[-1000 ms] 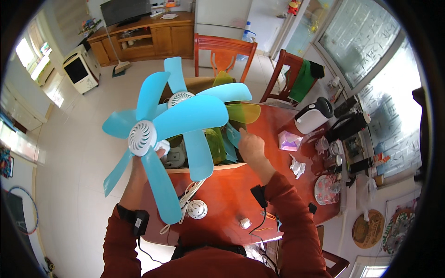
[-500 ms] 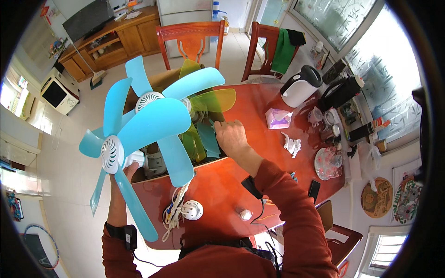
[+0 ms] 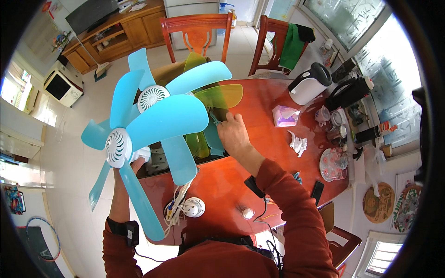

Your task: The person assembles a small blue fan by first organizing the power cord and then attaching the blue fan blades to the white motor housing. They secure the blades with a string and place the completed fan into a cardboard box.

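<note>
A light-blue fan with several blades and a white vented hub is held up at the left. My left hand is closed round the white motor housing behind its hub; the blades partly cover that hand. Behind it, a second blue fan and a yellow-green fan rest in an open cardboard box. At the box's right side, my right hand has its fingers curled beside a dark teal piece. A thin teal bit shows at its fingertips; what they grip is unclear.
On the red table lie a coiled white cord, a round white vented part, a tissue pack and a crumpled tissue. A kettle, glasses on a tray and a phone are on the right.
The held fan has turned slightly, its large blade reaching further right. My right hand has shifted a little, and its fingers are posed differently at the box edge. The whole view has moved slightly.
</note>
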`<move>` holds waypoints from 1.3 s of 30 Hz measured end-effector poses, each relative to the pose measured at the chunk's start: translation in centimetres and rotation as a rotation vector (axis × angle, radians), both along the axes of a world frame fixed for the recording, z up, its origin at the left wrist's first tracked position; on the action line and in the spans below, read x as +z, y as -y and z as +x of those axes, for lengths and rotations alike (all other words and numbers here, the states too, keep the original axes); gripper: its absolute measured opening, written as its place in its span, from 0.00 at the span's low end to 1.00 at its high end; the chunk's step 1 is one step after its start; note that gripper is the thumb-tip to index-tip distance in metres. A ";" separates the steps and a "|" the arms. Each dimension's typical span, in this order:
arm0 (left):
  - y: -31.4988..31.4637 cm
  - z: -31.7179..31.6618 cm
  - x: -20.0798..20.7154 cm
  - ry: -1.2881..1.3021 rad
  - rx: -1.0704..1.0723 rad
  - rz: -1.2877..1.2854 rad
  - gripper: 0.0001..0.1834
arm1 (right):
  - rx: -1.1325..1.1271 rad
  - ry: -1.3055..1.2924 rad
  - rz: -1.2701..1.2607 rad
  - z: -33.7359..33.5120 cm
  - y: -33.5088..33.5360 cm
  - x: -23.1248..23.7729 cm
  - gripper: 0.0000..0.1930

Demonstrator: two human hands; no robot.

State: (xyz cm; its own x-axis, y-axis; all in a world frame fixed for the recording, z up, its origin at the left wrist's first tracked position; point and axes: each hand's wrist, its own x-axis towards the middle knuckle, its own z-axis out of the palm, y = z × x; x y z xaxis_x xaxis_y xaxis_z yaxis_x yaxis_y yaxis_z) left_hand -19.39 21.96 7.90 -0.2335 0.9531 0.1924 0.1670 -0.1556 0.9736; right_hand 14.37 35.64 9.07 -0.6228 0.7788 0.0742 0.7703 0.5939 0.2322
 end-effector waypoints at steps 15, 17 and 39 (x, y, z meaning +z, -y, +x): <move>-0.1 1.7 1.9 -0.027 0.075 0.024 0.26 | -0.128 -0.161 -0.418 -0.9 3.0 1.7 0.28; -0.2 1.9 2.1 0.022 0.072 0.025 0.26 | -0.103 -0.127 -0.399 -1.1 3.0 1.7 0.28; 0.3 2.0 3.4 0.005 0.105 0.056 0.21 | -0.264 -0.038 -0.349 -2.3 1.1 0.1 0.13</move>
State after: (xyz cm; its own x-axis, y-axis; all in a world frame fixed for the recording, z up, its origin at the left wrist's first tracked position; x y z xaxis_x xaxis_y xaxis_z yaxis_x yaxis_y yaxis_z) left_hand -17.40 21.67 11.34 -0.3330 0.9111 0.2428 0.1804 -0.1912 0.9648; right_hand 12.07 34.55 9.22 -0.4008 0.8935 -0.2025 0.9104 0.4133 0.0216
